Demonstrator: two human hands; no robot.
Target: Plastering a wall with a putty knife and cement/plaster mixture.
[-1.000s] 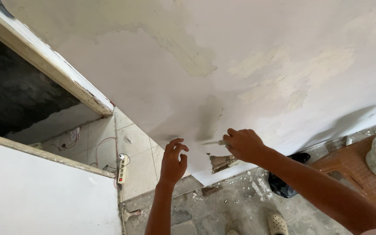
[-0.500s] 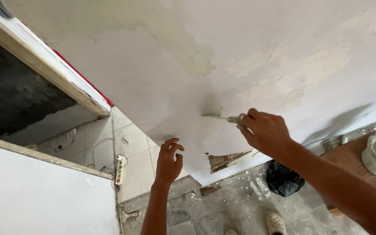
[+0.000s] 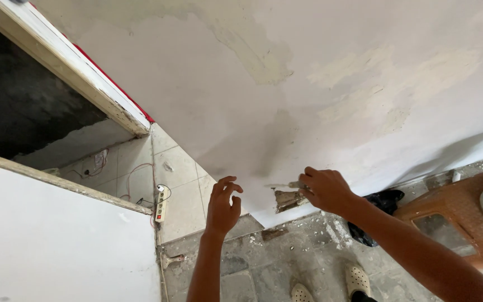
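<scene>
Now, wall (image 3: 331, 112): white plaster, patchy with cream filler, broken hole (image 3: 289, 199) low down near the floor.
Right hand (image 3: 326, 189): closed around a putty knife (image 3: 282, 185), lower than 0.5 s ago, back beside the hole.
Left hand (image 3: 223, 204): open, fingers curled, empty, just off the wall, barely shifted.
Putty knife: thin grey blade flat on the plaster, just above the hole.

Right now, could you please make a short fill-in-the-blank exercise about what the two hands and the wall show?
1. The right hand holds a putty knife against the ____.
2. The left hand is open and holds ____.
3. The power strip lies on the ____ floor.

Missing words: wall; nothing; tiled
</scene>
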